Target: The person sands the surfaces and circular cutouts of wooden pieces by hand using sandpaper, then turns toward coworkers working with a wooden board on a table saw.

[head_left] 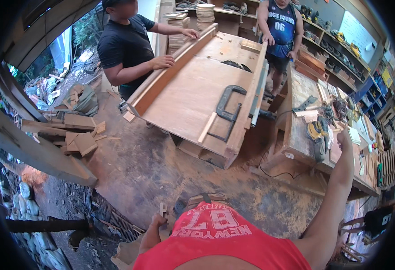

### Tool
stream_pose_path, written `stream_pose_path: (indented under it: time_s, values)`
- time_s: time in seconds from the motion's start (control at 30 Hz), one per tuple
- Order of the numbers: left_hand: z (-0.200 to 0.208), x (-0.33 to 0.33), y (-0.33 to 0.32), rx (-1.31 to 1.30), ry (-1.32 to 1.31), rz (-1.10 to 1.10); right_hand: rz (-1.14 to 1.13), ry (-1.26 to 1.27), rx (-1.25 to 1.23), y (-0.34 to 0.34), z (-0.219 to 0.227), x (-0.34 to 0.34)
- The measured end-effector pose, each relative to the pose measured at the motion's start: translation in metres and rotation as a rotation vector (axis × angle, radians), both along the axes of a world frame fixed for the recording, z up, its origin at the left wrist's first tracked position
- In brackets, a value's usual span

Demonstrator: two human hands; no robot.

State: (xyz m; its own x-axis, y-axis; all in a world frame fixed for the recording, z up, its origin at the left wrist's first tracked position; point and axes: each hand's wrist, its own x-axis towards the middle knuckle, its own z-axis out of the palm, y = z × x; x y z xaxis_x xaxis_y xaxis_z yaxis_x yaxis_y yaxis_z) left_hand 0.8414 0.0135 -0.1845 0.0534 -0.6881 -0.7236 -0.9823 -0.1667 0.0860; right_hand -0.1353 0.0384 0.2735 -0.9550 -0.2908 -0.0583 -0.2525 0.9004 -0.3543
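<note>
My left hand (158,219) is low beside my waist, its fingers closed round a small pale piece of wood (163,209). My right arm stretches out over the cluttered workbench (296,139) on the right. There my right hand (343,138) has its fingers curled; what they hold, if anything, is too small to make out. Around it lie a yellow-and-black power tool (316,131), a white pad (354,136) and several loose wood pieces. Ahead stands a wooden table saw (184,103) with its toothed blade (236,65) showing. A large C-clamp (227,112) lies on its top.
One person (125,49) in black rests both hands on the saw's long wooden fence (175,72). Another person (280,27) stands at its far right corner. Wood offcuts (80,132) are piled at left. A black cord (274,173) hangs by the bench.
</note>
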Motion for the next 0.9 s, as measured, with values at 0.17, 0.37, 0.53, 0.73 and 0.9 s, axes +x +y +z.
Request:
stream_pose_path:
  time_s: [0.17, 0.37, 0.53, 0.73, 0.9]
  values:
    - [0.005, -0.022, 0.028, 0.115, 0.079, 0.000, 0.063, 0.018, -0.005, 0.015, -0.002, 0.000]
    - [0.009, -0.047, 0.035, 0.047, 0.029, 0.071, 0.073, 0.023, 0.094, 0.061, -0.034, -0.024]
    - [0.004, -0.053, 0.004, 0.073, 0.053, -0.118, 0.174, 0.201, 0.050, 0.106, -0.078, -0.044]
    - [-0.015, -0.081, -0.045, 0.102, 0.081, -0.093, 0.227, 0.516, -0.184, 0.116, -0.099, 0.069]
    - [0.000, -0.108, -0.080, 0.051, 0.093, -0.309, 0.382, 0.451, -0.406, 0.117, -0.198, 0.234]
